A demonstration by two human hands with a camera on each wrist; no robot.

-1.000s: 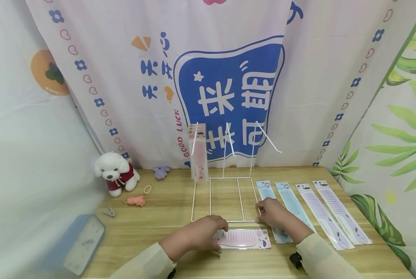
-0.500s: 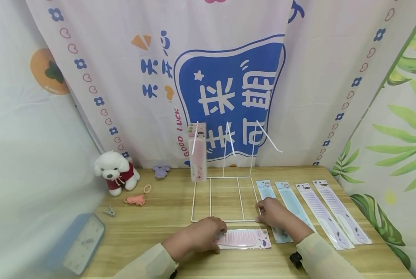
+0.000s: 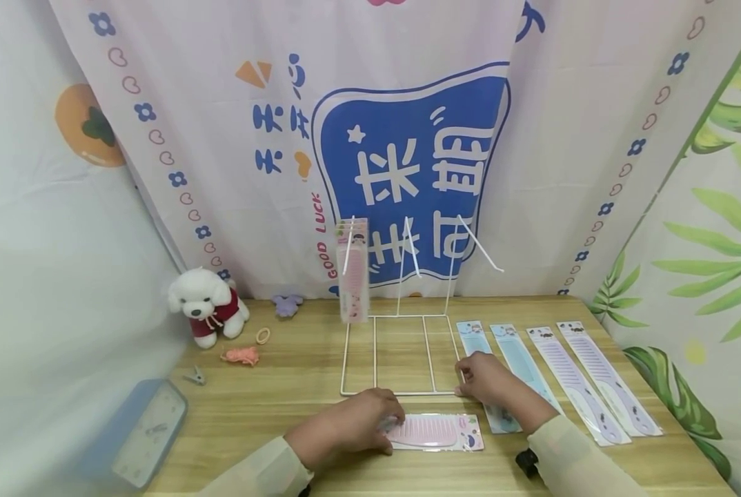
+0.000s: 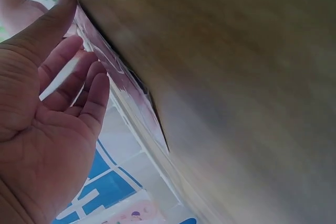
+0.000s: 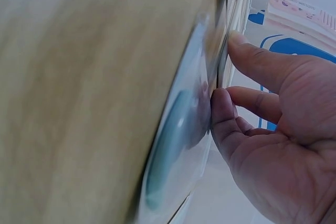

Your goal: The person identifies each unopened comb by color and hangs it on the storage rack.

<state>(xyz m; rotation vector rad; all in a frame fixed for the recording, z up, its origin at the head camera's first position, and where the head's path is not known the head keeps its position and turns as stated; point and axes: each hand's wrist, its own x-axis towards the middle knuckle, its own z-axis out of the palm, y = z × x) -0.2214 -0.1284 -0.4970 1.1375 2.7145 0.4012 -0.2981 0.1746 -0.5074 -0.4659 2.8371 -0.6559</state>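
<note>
My left hand (image 3: 357, 428) holds a packaged pink comb (image 3: 431, 431) by its left end, thumb at the near edge and fingertips at the far edge. The pack lies crosswise on the table, just in front of a white wire display rack (image 3: 401, 394). In the left wrist view the pack (image 4: 131, 90) shows nearly edge-on beside the thumb and fingers. My right hand (image 3: 487, 378) pinches the rack's front right corner between thumb and fingers. Right under that wrist lies a packaged blue comb (image 3: 475, 336), also seen in the right wrist view. Pink comb packs (image 3: 353, 283) hang from the rack's left hook.
Another blue comb pack (image 3: 522, 362) and two purple comb packs (image 3: 572, 383) (image 3: 609, 376) lie to the right. Along the left stand a plush dog (image 3: 205, 304) and a blue-framed clock (image 3: 153, 431), with a clip (image 3: 195, 377), coral item (image 3: 241, 355) and ring (image 3: 263, 336) between.
The held pink comb pack has shifted slightly toward me, my left hand moving with it. My right hand stays at the rack's corner.
</note>
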